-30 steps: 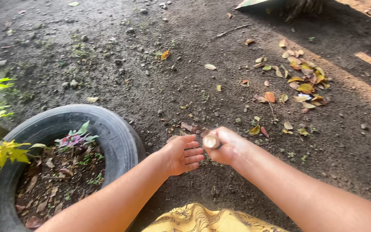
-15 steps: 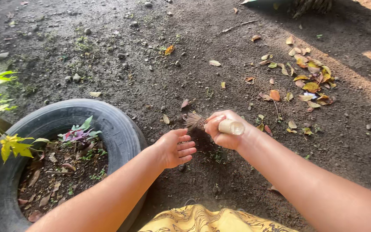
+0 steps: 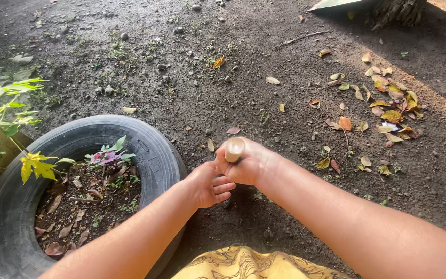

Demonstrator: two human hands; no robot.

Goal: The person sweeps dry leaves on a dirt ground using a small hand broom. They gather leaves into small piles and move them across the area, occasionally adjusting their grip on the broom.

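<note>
My right hand (image 3: 250, 164) is closed around a pale wooden handle (image 3: 234, 149) whose round end points up toward me; the rest of the tool is hidden under the hand. My left hand (image 3: 210, 184) sits just left of it, fingers curled loosely and touching the right hand, holding nothing I can see. Both hands hover over dark bare soil (image 3: 243, 103), right beside the rim of an old black tyre (image 3: 150, 150).
The tyre is filled with soil, dry leaves and a small purple-green plant (image 3: 107, 155). Yellow-green leaves (image 3: 32, 165) hang at the left. Fallen dry leaves (image 3: 388, 111) lie scattered at the right. Yellow patterned cloth (image 3: 243, 263) covers my lap at the bottom edge.
My right hand with the handle has drawn back left toward my left hand, and the two hands now touch again; the handle end has turned upward.
</note>
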